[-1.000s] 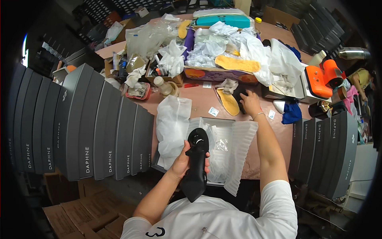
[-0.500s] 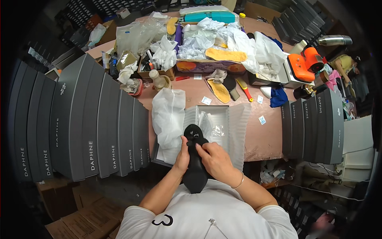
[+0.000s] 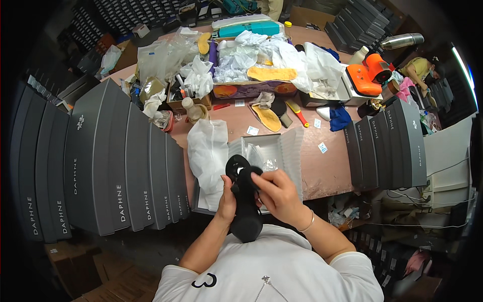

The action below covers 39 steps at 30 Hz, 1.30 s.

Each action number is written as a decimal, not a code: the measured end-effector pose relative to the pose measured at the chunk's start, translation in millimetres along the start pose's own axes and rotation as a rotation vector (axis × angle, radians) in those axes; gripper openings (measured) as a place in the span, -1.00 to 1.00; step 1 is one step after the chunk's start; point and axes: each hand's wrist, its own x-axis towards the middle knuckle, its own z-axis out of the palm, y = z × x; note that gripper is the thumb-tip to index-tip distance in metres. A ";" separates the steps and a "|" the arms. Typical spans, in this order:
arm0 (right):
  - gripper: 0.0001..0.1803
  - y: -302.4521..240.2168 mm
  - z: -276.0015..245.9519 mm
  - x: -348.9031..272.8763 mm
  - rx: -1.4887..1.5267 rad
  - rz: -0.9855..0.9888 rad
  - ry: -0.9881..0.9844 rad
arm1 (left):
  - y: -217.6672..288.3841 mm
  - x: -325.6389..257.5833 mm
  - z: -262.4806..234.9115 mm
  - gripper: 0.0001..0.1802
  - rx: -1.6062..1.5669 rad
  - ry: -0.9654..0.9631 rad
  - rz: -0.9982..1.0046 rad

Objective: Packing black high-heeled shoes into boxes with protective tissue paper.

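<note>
Close to my chest I hold a black boot point(image 3: 246, 214) with both hands, over the near edge of an open shoe box. My left hand point(image 3: 227, 205) is closed round its left side, the thumb pointing up along it. The fingers of my right hand point(image 3: 283, 199) are bent and pinch the dark upper edge on the right. A pale patch shows in the rounded far part of the boot. Below my hands lies the open grey shoe box point(image 3: 275, 141), lined with white tissue and a clear packet point(image 3: 270, 164). Crumpled white tissue paper point(image 3: 208, 158) spreads over its left side.
Grey shoe boxes point(image 3: 95, 166) stand in a row at left, with another row point(image 3: 407, 146) at right. Farther back are a carton of crumpled paper point(image 3: 229, 91), a yellow insole point(image 3: 267, 120), a red-and-yellow brush point(image 3: 298, 113), a plastic bottle point(image 3: 192, 108) and an orange device point(image 3: 363, 80).
My right fingers have shifted at the boot's edge and pull it rightward. The boot has turned, and a pale patch now shows in its far part. The view has shifted slightly.
</note>
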 end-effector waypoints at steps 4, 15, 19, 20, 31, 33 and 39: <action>-0.57 -0.6 19.4 0.8 -0.131 -0.043 -0.149 | 7.3 0.9 26.6 -0.16 0.008 0.242 0.104; -0.56 22.8 -51.6 -4.4 0.112 0.245 0.064 | 37.0 2.3 -1.6 -0.63 0.447 -0.033 0.015; -0.54 10.5 -30.8 23.5 -0.090 -0.244 -0.198 | 38.1 -2.5 17.1 -0.66 0.572 -0.035 -0.012; -0.55 11.5 -22.1 23.9 -0.158 -0.365 -0.320 | 35.8 -4.0 19.2 -0.66 0.598 -0.057 0.052; -0.32 132.3 -49.9 51.1 -0.322 0.125 0.021 | 33.7 0.5 -14.3 -0.71 0.368 -0.054 -0.234; -0.09 86.6 -35.5 46.7 0.275 0.479 -0.169 | 37.8 3.0 -14.0 -0.74 0.775 -0.098 -0.176; -0.31 57.6 25.5 -22.8 1.412 1.099 -0.230 | 68.3 10.8 19.4 -0.44 1.798 -0.106 0.315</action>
